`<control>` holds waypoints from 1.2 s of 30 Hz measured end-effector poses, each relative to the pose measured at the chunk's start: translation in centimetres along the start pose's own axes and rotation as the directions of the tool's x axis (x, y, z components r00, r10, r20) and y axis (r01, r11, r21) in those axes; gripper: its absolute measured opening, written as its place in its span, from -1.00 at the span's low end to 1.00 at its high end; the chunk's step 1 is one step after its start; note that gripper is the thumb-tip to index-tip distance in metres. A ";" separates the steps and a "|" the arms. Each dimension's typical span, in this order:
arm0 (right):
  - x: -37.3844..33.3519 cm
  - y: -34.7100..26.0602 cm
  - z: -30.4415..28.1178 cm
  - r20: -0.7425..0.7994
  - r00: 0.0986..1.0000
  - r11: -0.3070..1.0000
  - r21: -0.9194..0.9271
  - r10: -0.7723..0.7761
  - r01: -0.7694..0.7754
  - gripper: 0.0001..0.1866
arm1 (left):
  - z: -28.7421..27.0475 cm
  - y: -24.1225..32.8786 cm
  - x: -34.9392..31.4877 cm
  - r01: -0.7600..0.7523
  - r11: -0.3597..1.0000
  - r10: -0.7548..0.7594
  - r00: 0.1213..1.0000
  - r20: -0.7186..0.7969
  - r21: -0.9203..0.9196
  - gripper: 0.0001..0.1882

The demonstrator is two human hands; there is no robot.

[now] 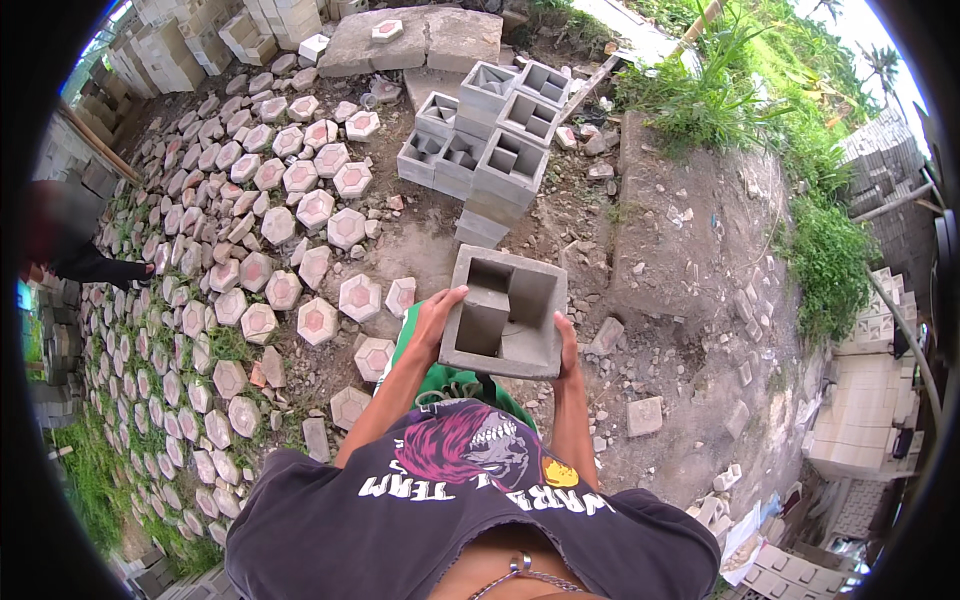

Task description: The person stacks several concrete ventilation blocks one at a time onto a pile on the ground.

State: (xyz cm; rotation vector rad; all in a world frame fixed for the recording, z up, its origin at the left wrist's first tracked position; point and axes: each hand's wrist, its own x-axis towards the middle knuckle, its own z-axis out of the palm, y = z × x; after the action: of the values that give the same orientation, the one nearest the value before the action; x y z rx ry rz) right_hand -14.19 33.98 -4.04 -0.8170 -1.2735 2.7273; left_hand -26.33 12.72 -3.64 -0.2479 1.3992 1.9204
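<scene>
A square grey concrete block (pixel 549 366) with a hollow, divided inside is held up in front of my waist. My left hand (pixel 437 318) grips its left side, the thumb near the upper rim. On the opposite side my right hand (pixel 566 345) presses against the wall, its fingers partly hidden behind the block. Just beyond stand several similar hollow blocks (pixel 497 200), stacked in a group on the dirt, their openings facing up.
Rows of hexagonal pavers (pixel 317 320) with reddish centres cover the ground at left. A broken concrete slab (pixel 410 40) lies at the far side. Rubble and a raised dirt strip (pixel 690 240) run along the right, beside green plants (pixel 825 250). Another person (pixel 65 235) stands at far left.
</scene>
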 end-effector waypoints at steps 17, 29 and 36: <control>31.1 -4.0 10.3 0.005 0.993 0.993 -0.043 0.114 -0.114 -0.34 | -8.9 17.2 26.1 0.005 0.995 -0.005 1.000 0.001 -0.104 -0.47; 49.8 -4.5 21.8 -0.030 0.974 0.974 0.032 0.225 -0.224 -0.40 | -18.3 35.3 41.7 0.205 0.966 -0.208 0.978 0.002 0.158 -0.50; 55.4 -8.1 23.3 -0.121 0.974 0.981 -0.022 0.191 -0.195 -0.16 | -17.0 39.6 49.2 0.347 0.913 -0.361 0.932 0.028 0.213 -0.61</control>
State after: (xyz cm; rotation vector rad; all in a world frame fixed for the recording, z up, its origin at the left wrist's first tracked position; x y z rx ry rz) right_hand -74.40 35.79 -10.73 -1.1444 -1.2824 2.7578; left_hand -91.57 14.14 -7.60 -0.3122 1.3879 1.4644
